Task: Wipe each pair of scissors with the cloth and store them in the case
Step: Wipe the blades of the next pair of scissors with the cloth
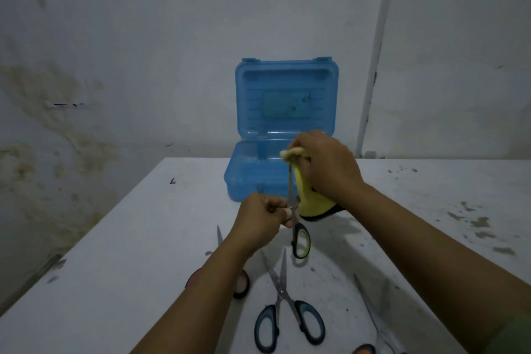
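Observation:
My left hand (260,217) grips a pair of scissors with black and green handles (299,240), blades pointing up. My right hand (327,167) squeezes a yellow cloth (309,198) around the upper part of the blades. Behind them the blue plastic case (250,172) stands open, its lid upright against the wall. On the table lie scissors with blue-grey handles (287,310), half spread. A pair with red handles (241,282) is partly hidden under my left forearm. Another pair with an orange handle (373,325) lies at the lower right, partly cut off by the frame.
The white table (115,253) is stained with dark marks at the right. Its left edge runs diagonally, and a stained wall stands close behind it. A white pipe (373,66) runs up the wall to the right of the case.

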